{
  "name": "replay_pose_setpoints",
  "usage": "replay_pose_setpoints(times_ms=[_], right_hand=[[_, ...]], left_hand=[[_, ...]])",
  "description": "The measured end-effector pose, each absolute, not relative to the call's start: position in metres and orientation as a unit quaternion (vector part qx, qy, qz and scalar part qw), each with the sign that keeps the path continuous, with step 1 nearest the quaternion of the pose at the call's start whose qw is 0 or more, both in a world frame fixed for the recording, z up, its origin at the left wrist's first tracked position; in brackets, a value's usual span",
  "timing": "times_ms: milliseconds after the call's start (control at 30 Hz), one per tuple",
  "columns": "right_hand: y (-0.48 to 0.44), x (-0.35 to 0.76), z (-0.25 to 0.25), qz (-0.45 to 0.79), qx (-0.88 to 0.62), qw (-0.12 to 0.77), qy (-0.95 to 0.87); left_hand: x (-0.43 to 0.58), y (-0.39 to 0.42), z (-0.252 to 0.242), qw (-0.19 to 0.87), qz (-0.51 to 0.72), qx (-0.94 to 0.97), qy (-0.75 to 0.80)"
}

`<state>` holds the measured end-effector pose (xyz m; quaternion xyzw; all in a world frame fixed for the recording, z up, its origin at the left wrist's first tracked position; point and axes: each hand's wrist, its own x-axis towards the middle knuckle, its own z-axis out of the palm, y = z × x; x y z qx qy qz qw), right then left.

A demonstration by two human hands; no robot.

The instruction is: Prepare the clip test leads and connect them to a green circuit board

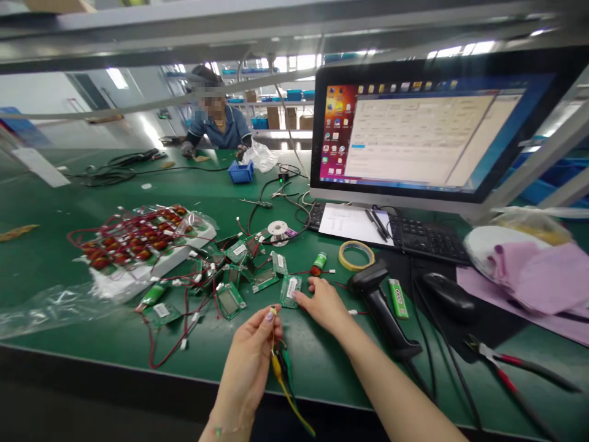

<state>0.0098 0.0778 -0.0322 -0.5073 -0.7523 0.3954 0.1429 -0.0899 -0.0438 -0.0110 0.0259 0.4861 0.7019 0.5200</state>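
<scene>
Head view shows your left hand [248, 347] with thumb and finger together, clamped on a yellowish wire end [273, 310]; yellow and green clips [277, 367] hang just below it. Your right hand [326, 307] has its fingers apart, and its thumb touches a circuit board [290, 287]. Just beyond this hand is a green battery [319, 263]; to the hand's right lies a barcode scanner [387, 314].

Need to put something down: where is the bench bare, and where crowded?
A broad, nearly bare patch lies left of the blue bin, between the black cables and the white tray. A smaller one lies between the clip leads and right forearm. It is crowded among the circuit boards and around the scanner, mouse and pliers.
</scene>
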Motion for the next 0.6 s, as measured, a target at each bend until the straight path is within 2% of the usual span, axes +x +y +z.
replay_pose_setpoints(times_ms=[200, 333, 600], right_hand=[[0.090, -0.005, -0.043, 0.420, -0.494, 0.114, -0.753], [0.093, -0.003, -0.047, 0.443, -0.495, 0.130, -0.736], [0.093, 0.001, -0.061, 0.569, -0.465, 0.156, -0.660]], left_hand=[[-0.093, -0.042, -0.041, 0.431, 0.655, 0.113, 0.610], [-0.093, -0.042, -0.045, 0.417, 0.638, 0.137, 0.633], [-0.089, -0.038, -0.050, 0.387, 0.607, 0.164, 0.675]])
